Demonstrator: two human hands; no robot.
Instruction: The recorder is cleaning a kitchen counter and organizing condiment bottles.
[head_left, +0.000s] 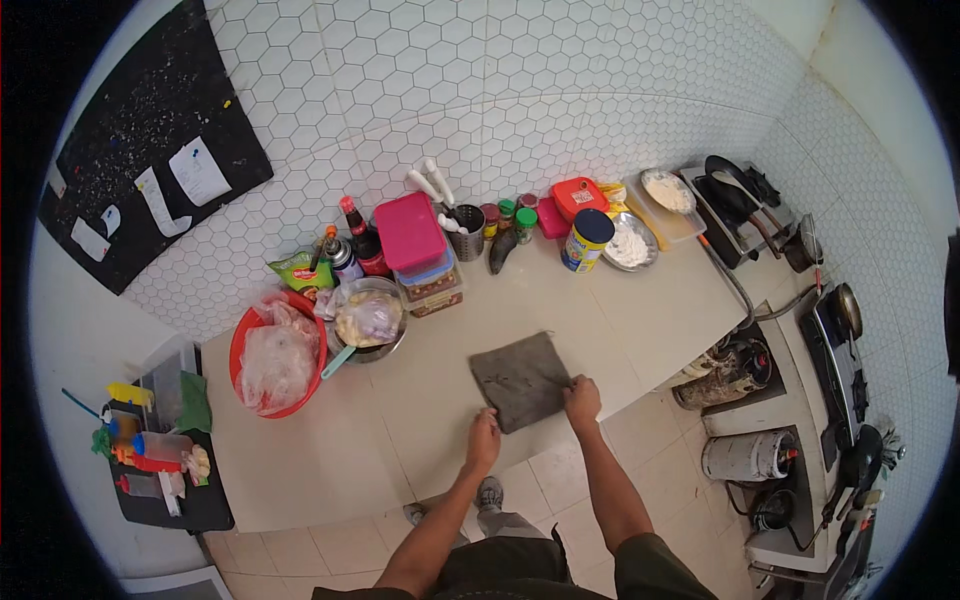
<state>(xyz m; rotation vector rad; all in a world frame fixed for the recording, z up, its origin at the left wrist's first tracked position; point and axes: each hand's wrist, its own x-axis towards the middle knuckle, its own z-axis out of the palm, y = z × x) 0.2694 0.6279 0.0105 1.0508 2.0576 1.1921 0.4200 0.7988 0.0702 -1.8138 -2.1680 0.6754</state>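
A dark grey cloth (523, 381), folded to a rough square, lies on the light tiled counter (322, 465) near its front edge. At the cloth's lower left corner, my left hand (484, 444) pinches the edge between thumb and fingers. My right hand (583, 401) grips the right edge, its fingers curled over the fabric. Between the two hands the cloth is spread mostly flat, with slight creases in its middle.
On the left stand a red basin (315, 352) with plastic bags and a steel pot (394, 346) with a strainer. Stacked containers (410, 232), spice jars (526, 225), a blue-lidded can (587, 240) and a flour bowl (630, 241) line the wall. Gas cylinders (746, 455) and stoves (836, 367) are at right.
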